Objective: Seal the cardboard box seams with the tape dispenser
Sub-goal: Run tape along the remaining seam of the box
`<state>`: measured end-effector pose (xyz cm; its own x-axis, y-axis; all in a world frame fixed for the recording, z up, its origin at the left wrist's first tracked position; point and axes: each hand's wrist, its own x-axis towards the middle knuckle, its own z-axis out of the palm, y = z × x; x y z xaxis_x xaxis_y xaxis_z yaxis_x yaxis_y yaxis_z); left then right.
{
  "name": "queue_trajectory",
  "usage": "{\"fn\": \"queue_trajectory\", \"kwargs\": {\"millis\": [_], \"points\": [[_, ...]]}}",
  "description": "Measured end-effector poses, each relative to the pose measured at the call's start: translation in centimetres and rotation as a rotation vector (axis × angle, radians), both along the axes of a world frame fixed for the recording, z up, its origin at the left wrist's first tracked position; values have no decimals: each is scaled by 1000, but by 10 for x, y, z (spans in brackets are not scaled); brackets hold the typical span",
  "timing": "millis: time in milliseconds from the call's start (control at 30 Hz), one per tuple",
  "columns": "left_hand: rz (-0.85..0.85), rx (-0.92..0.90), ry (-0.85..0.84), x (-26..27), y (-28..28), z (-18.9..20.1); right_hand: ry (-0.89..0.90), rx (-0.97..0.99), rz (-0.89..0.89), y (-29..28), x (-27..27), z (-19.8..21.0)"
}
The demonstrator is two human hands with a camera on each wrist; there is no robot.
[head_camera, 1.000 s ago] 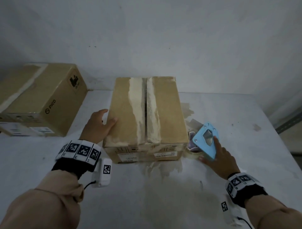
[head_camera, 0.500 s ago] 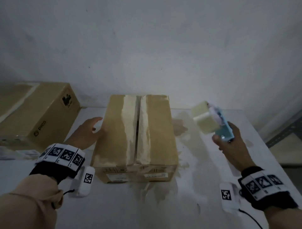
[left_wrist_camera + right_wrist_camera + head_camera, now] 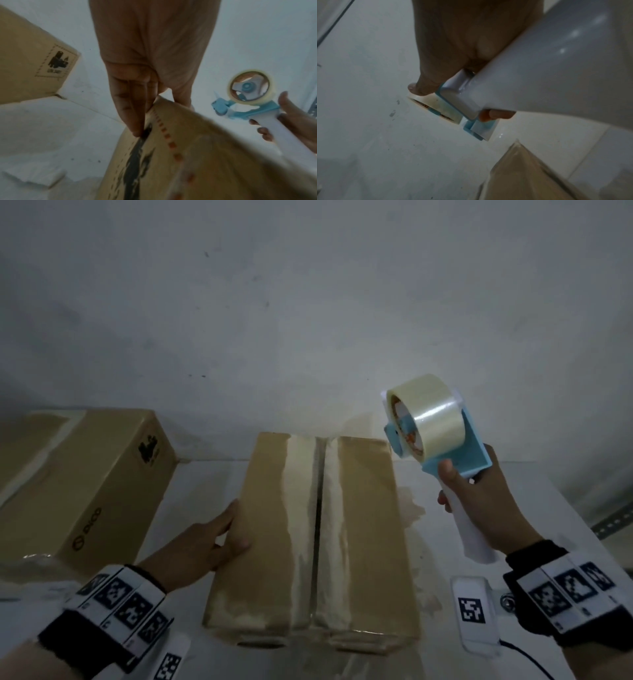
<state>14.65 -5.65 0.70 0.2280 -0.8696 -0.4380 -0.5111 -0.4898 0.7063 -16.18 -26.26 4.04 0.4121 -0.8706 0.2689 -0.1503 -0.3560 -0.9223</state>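
A brown cardboard box (image 3: 363,529) lies lengthwise in the middle of the white table, its two top flaps meeting at a centre seam (image 3: 318,525) flanked by pale torn strips. My left hand (image 3: 209,539) rests on the box's left top edge, straight fingers along its side and thumb on top; the left wrist view shows the fingers (image 3: 130,108) flat against the box (image 3: 205,155). My right hand (image 3: 486,508) grips the white handle of a blue tape dispenser (image 3: 445,440) with a clear tape roll, held in the air above the box's far right corner. The dispenser (image 3: 247,102) (image 3: 471,108) shows in both wrist views.
A second, larger cardboard box (image 3: 78,484) with black print stands at the left, against the grey wall (image 3: 308,302). The white table (image 3: 513,474) extends to the right of the middle box, with stains on it. A metal rail (image 3: 613,525) shows at the far right edge.
My right hand picked the dispenser up from the table beside the box and raised it up and back toward the box's far right corner. My left hand stayed on the box's left edge.
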Motion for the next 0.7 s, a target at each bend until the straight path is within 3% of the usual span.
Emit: {"fn": "queue_trajectory", "kwargs": {"millis": [167, 300, 533, 633, 700], "points": [[-38, -49, 42, -21, 17, 3, -52, 52, 42, 8, 12, 9], [-146, -40, -33, -34, 23, 10, -71, 48, 113, 16, 19, 30], [-360, 128, -428, -40, 13, 38, -132, 78, 265, 25, 35, 55], [-222, -94, -433, -26, -9, 59, -161, 81, 336, 28, 44, 63], [-66, -260, -295, -26, -28, 66, -171, 91, 355, 27, 47, 66]]}}
